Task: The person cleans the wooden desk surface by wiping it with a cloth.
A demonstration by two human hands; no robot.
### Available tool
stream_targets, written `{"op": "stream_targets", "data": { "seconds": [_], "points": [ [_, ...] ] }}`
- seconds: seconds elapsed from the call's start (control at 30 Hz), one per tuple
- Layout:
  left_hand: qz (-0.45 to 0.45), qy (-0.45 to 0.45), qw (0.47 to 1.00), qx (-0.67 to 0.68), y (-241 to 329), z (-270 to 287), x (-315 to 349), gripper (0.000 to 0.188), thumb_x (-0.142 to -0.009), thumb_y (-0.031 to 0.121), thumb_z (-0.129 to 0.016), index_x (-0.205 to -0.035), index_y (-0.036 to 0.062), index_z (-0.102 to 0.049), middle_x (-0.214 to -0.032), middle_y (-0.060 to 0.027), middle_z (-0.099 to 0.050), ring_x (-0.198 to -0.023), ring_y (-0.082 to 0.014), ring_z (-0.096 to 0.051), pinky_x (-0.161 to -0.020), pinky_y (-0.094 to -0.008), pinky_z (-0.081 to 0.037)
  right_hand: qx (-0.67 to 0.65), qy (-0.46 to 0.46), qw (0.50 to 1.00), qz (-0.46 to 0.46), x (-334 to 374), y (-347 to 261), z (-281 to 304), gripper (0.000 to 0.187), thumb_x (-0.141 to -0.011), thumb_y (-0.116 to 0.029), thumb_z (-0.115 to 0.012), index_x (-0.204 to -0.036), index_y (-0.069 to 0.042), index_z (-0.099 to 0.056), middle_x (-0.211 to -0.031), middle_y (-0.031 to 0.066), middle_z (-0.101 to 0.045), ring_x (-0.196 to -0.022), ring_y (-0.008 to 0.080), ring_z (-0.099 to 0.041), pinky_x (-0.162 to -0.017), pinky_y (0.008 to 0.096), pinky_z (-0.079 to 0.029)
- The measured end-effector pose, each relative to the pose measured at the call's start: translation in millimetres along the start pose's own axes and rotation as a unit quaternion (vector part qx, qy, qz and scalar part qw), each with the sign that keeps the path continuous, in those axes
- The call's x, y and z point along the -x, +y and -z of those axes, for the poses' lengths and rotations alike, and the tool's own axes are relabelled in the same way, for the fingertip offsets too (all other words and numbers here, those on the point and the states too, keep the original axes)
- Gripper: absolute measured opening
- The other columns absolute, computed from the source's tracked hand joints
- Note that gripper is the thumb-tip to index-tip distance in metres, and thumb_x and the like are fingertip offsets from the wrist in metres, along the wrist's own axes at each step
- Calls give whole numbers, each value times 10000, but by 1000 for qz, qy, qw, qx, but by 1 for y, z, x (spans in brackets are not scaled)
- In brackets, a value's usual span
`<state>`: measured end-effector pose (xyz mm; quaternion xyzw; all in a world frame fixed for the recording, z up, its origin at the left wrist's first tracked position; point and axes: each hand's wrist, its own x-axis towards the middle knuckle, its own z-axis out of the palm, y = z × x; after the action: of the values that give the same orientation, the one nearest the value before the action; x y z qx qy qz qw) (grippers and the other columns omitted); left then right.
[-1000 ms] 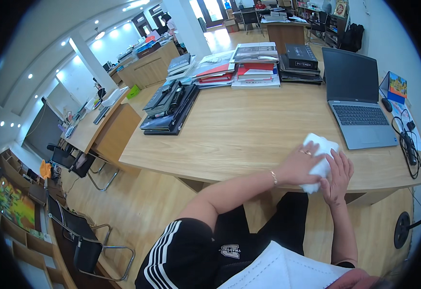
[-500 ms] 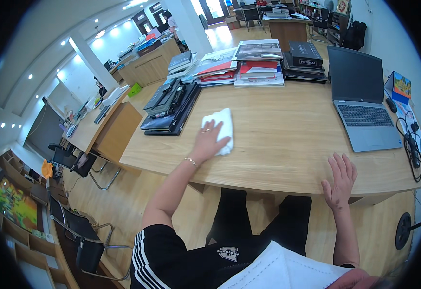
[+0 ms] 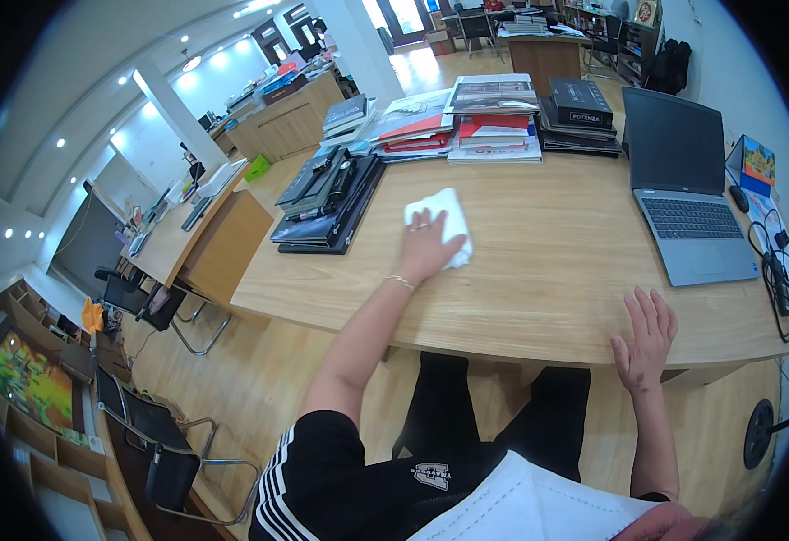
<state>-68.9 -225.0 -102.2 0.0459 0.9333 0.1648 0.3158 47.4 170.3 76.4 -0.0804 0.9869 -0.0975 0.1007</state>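
A folded white cloth (image 3: 451, 213) lies on the wooden desk (image 3: 539, 234), left of its middle. My left hand (image 3: 426, 248) is on top of it, holding it down against the desktop with its thumb out to the side. The cloth's underside and part of its near end are hidden by the hand. Over at the right, my right hand (image 3: 645, 341) rests at the desk's near edge, its fingers stretched out and nothing in it.
Stacked black folders (image 3: 331, 203) stand left of the cloth. Piles of books and magazines (image 3: 493, 135) and a dark box (image 3: 581, 102) line the far edge. An open laptop (image 3: 692, 207), a mouse (image 3: 738, 198), a desk calendar (image 3: 757, 164) and a black cable (image 3: 778, 279) occupy the right side.
My left hand has slid the cloth to the right across the desktop, away from the folders. My right hand stays at the near edge.
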Motion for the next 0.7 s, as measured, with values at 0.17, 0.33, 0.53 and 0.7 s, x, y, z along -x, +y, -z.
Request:
{"op": "stream_targets", "data": {
  "seconds": [0.17,0.33,0.53,0.7],
  "points": [
    [-118,-47,991,39,93,-17,-3,790,-921,601,-492,-1484,54,-405,-1531,-308,-320,-1439,-472,-269,-1186,-474,-224,-10,-3,1000,9,-4,-4,-4,620,-932,-542,-472,-1331,-78,-576,-1412,121,-525,-1367,346,-396,-1133,503,-228],
    [-181,-80,978,66,168,-16,7,794,-927,594,-474,-1502,55,-376,-1542,-300,-305,-1450,-469,-248,-1191,-477,-211,-18,-13,1000,22,-8,-11,-7,612,-932,-490,-472,-1348,-47,-546,-1421,142,-510,-1375,364,-380,-1130,514,-226],
    [-271,-84,952,114,241,-28,25,751,-911,535,-504,-1481,57,-406,-1535,-303,-315,-1445,-473,-257,-1191,-496,-202,-19,-10,1000,17,-5,-13,-8,603,-928,-492,-478,-1330,-49,-560,-1411,141,-517,-1368,365,-387,-1124,507,-234],
    [-324,-87,929,157,266,-37,28,700,-900,475,-534,-1457,62,-437,-1527,-299,-330,-1443,-475,-259,-1187,-504,-204,-34,-1,999,15,-7,-17,-7,602,-927,-498,-480,-1319,-50,-568,-1400,142,-526,-1365,365,-389,-1122,505,-237]
  ]
}}
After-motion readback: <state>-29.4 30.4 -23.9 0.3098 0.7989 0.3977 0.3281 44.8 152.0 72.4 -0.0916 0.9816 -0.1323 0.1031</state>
